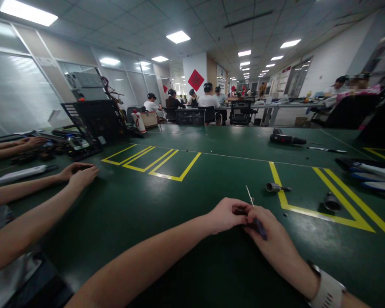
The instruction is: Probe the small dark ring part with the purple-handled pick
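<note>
Over the green table (186,205), my right hand (271,233) is wrapped round a screwdriver (262,230) with a dark bluish handle. Its thin metal shaft points up and away, with a small bright piece against it. My left hand (227,214) meets the right one, thumb and fingers closed near the shaft's base. Whatever lies between those left fingertips is hidden. To the right of my hands lie a socket bit (277,187), a larger metal socket (332,202) and a small dark nut-like piece (285,214).
A co-worker's hands (81,174) are at the left, beside a white tool (24,173). Farther back stand a black metal case (99,122) and a spray bottle (138,121). A power drill (287,139) and pliers (377,176) lie right. Yellow tape (335,217) marks the table.
</note>
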`<action>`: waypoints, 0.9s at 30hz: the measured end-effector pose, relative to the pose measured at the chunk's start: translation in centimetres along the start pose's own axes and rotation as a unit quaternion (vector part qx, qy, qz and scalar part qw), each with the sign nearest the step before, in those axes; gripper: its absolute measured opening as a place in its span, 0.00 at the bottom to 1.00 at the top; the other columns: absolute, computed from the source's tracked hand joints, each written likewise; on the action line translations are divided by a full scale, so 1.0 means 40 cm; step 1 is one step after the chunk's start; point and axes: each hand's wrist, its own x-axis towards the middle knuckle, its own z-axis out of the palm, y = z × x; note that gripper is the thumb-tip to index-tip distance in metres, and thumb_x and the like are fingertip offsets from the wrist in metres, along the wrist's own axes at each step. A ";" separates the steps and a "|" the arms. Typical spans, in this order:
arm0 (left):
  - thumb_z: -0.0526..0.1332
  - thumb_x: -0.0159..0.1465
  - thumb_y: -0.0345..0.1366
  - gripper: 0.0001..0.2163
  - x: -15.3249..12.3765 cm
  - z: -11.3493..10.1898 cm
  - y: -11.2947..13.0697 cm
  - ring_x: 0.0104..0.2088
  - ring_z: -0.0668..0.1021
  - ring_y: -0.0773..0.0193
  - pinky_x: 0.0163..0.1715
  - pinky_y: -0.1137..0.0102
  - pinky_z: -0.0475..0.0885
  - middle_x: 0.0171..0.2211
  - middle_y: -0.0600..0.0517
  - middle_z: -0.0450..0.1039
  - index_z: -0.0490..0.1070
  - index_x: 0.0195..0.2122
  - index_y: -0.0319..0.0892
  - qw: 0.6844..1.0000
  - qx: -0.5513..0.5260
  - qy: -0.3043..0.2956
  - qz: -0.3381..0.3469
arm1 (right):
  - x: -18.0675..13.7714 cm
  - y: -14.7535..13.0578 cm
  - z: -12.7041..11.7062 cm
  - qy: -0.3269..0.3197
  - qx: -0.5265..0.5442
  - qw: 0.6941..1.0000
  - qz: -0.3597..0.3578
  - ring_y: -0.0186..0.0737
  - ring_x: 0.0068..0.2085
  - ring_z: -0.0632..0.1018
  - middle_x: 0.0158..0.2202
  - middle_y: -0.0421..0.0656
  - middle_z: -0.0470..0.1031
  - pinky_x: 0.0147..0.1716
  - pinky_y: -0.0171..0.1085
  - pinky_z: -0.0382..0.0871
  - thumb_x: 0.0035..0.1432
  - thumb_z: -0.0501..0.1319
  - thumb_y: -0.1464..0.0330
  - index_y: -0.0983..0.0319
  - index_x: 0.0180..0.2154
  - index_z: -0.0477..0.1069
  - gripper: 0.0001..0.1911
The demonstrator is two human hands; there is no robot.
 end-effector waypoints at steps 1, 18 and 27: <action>0.66 0.51 0.24 0.17 -0.006 -0.003 -0.003 0.43 0.76 0.59 0.47 0.61 0.69 0.40 0.47 0.75 0.74 0.43 0.37 1.000 -0.007 -0.005 0.010 | -0.002 -0.003 0.002 -0.002 -0.008 1.000 -0.015 0.47 0.41 0.72 0.37 0.43 0.71 0.40 0.47 0.68 0.49 0.57 0.77 0.57 0.28 0.64 0.08; 0.64 0.51 0.19 0.13 -0.082 -0.010 -0.035 0.44 0.74 0.62 0.45 0.67 0.69 0.42 0.49 0.70 0.74 0.36 0.41 0.926 0.265 0.148 0.223 | -0.043 -0.010 -0.006 0.085 0.010 0.992 -0.094 0.43 0.44 0.76 0.43 0.45 0.73 0.41 0.43 0.72 0.60 0.51 0.74 0.55 0.40 0.63 0.09; 0.65 0.49 0.19 0.13 -0.058 -0.035 -0.046 0.43 0.74 0.62 0.47 0.63 0.71 0.43 0.49 0.66 0.74 0.34 0.40 0.949 0.096 0.202 0.223 | -0.042 -0.019 -0.016 0.092 0.053 0.994 -0.027 0.42 0.42 0.78 0.40 0.43 0.76 0.40 0.41 0.73 0.62 0.53 0.65 0.55 0.41 0.69 0.08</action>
